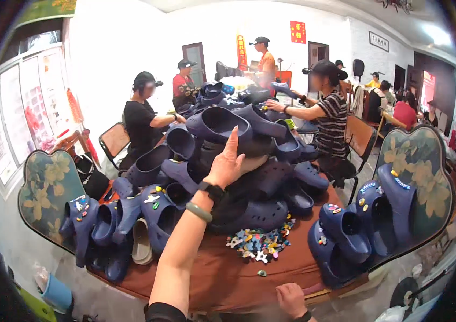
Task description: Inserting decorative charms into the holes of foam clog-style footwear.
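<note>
My left hand (228, 165), with a dark watch and a pale green bangle on its wrist, reaches into a tall pile of navy clogs. One digit points up in front of a navy clog (220, 124) on top; the others stretch right, apart from it. Whether the hand touches that clog, I cannot tell. At the table's near edge my right hand (291, 299) has its fingers curled, and what they hold, if anything, is hidden. Between the hands lies a heap of small colourful shoe charms (263, 240), with one loose green charm (262, 273) nearer me.
Clogs bearing charms stand left (155, 212) and right (346, 231) on the brown-covered table (206, 284). A grey clog (141, 242) is among the left ones. Padded chairbacks (51, 190) flank the table. Several people work farther back; a blue bin (56, 292) stands lower left.
</note>
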